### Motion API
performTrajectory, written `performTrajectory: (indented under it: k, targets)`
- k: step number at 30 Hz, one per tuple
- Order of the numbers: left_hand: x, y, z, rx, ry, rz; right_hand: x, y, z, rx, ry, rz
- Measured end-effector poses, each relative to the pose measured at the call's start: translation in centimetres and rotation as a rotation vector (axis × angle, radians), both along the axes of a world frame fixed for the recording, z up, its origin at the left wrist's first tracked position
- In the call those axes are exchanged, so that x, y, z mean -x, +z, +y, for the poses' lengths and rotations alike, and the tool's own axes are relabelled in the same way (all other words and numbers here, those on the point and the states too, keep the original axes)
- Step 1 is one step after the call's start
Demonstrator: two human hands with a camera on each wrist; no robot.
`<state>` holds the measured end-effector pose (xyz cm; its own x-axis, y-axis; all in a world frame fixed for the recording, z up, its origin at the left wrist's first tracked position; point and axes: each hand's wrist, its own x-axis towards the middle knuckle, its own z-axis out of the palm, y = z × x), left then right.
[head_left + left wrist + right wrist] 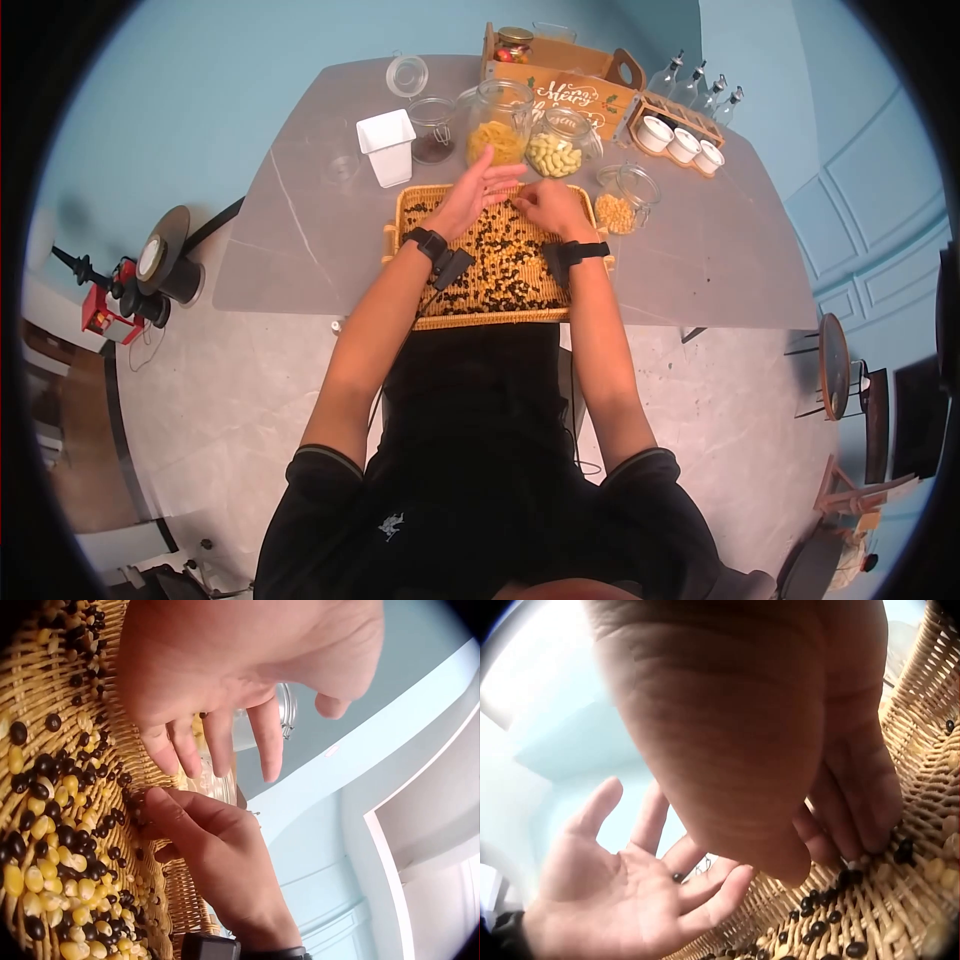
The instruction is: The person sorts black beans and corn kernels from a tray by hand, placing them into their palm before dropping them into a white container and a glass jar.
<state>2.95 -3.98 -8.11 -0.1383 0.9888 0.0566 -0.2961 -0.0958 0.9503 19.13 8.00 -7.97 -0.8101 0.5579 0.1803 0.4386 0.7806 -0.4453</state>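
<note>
1. Wicker tray (490, 321): one, rectangular, tight basket weave, raised rim. Landmark.
2. Black beans (66, 836) and yellow corn kernels (34, 880): too many to count, mixed loose inside the tray. Beans smooth, glossy, oval; kernels wedge-shaped, some pale-tipped.
3. Left hand (468, 200): over tray's far part, fingers extended, gripping nothing; one black bean shows at the base of the fingers.
4. Right hand (556, 207): at tray's far right, fingers curled down to the weave beside a few beans; can't tell whether one is pinched.
5. Clear glass jars, four: pasta jar (496, 142), jar of pale curved pieces (555, 155), dark-filled jar (433, 147), all beyond tray; jar of yellow-orange bits (617, 212) right of tray.
6. White container (387, 150): one, square, tapered, beyond tray's left corner.
7. Wooden crate (515, 80): one, beyond tray; white script, "Merry" readable, rest unclear.
8. Beyond tray, right: three white pots (684, 147), four glass bottles (690, 92).
9. Shirt logo (391, 525): one, white, near side of tray; brand unreadable.
</note>
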Motion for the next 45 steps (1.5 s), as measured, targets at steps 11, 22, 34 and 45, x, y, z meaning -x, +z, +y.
performTrajectory:
  k: [11, 22, 34, 45]
  targets:
    - [-0.1, 0.5, -0.3, -0.099, 0.043, 0.065, 1.8, -1.2, -2.1, 0.06, 0.187, 0.071]
    - [1.1, 0.4, -0.2, -0.04, 0.317, -0.096, 3.3, -2.0, -3.9, 0.434, 0.43, 0.034]
    - [1.0, -0.6, 0.4, 0.084, 0.117, -0.264, 2.7, 0.3, -3.4, 0.579, 0.267, 0.551]
    - [1.3, -1.4, 0.5, 0.183, -0.032, -0.628, 3.1, -0.7, -2.8, 0.462, 0.212, 0.66]
